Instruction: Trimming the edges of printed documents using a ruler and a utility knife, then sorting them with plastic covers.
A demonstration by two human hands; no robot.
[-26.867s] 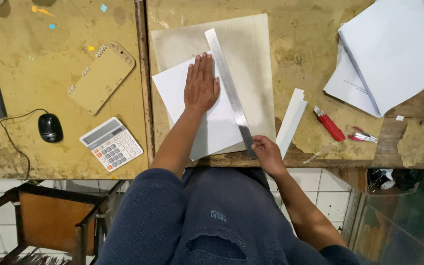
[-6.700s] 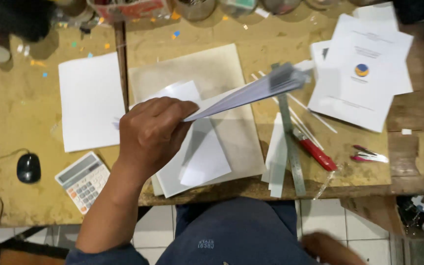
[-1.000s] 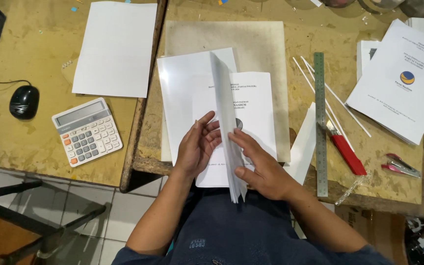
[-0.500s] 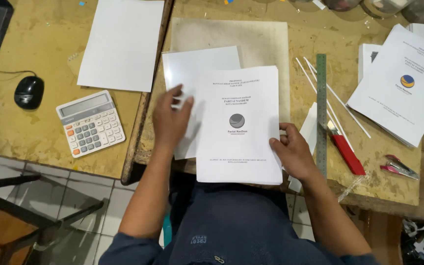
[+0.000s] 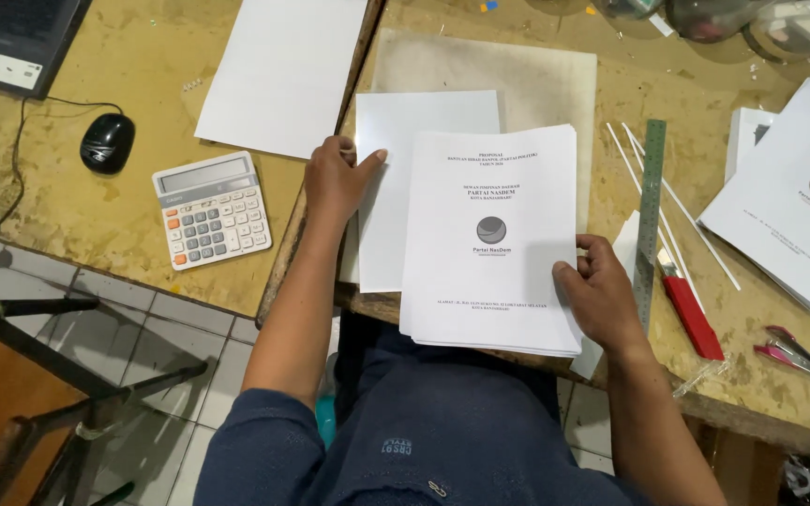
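place: small print/binding workshop | signs: worn bench (image 5: 124, 225), paper stacks (image 5: 789, 201), steel ruler (image 5: 650, 220), calculator (image 5: 210, 208)

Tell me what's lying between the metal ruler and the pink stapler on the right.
In the head view, a red-handled cutter lies between the metal ruler and the pink stapler, close beside the ruler, with bare worn tabletop next to the stapler.
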